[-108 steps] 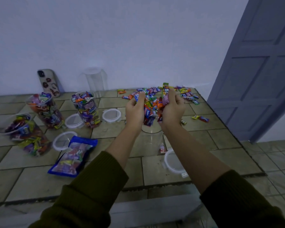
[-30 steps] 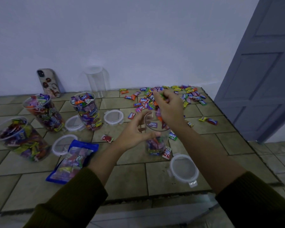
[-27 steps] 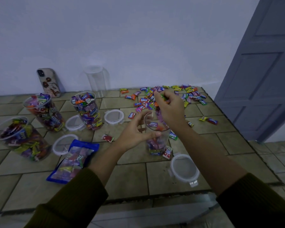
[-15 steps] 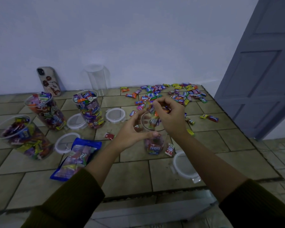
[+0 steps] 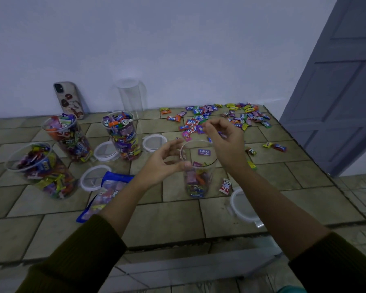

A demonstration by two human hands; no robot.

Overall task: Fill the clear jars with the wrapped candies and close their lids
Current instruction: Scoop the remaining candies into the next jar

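Observation:
A clear jar (image 5: 199, 172) stands on the tiled table, about a third full of wrapped candies. My left hand (image 5: 164, 163) holds it by the left side near the rim, thumb on the wall and fingers curved round the back. Just above the rim's right side hovers my right hand (image 5: 226, 142), fingers loosely curled and holding nothing I can see. A purple candy (image 5: 204, 152) is in mid-fall inside the jar. The loose candy pile (image 5: 220, 117) lies behind the jar. This jar's lid (image 5: 243, 206) rests at the front right.
Three full, uncovered jars (image 5: 42, 170) (image 5: 70, 136) (image 5: 123, 134) stand at the left with lids (image 5: 106, 151) (image 5: 154, 142) (image 5: 93, 177) among them. An empty jar (image 5: 131, 96) and a phone (image 5: 69, 100) lean by the wall. A blue candy bag (image 5: 106, 195) lies front left. A door (image 5: 342, 92) is at right.
My right hand dropped its candies into the jar and opened above the rim. My left hand stayed on the jar's side.

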